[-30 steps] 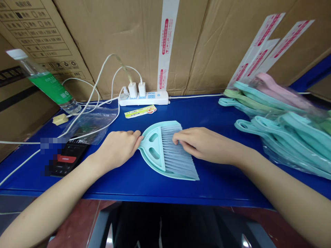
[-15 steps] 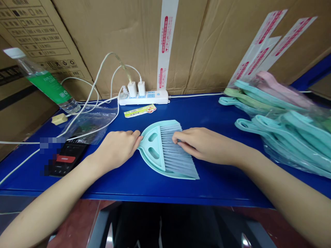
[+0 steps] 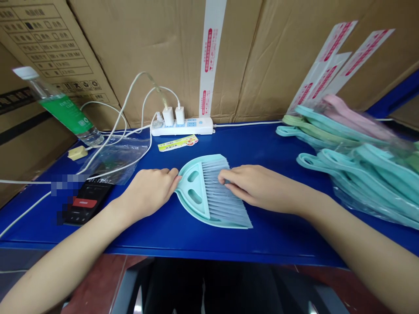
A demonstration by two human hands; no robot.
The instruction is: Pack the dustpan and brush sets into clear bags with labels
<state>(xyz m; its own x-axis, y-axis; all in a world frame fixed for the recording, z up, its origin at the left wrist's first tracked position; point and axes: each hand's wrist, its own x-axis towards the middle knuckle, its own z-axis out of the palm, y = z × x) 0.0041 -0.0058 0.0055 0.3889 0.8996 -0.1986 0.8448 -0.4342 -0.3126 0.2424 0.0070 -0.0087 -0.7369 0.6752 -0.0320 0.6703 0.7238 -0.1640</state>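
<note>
A light teal hand brush with grey-blue bristles lies on top of a matching dustpan, both flat on the blue table. My left hand is closed round their handle end, which its fingers hide. From the other side, my right hand has its thumb and fingertips pinched at the middle of the bristles. Several more teal, green and pink dustpan-and-brush pieces lie in clear plastic bags to the right of my right arm.
Behind stands a cardboard wall, with a white power strip and a yellow wrapper before it. A tilted bottle, white cables, a clear bag and a phone are on the left. The blue table's front edge runs close to me.
The camera view has shifted very slightly. Both hands keep the same hold, and the brush and dustpan have not visibly moved on the table.
</note>
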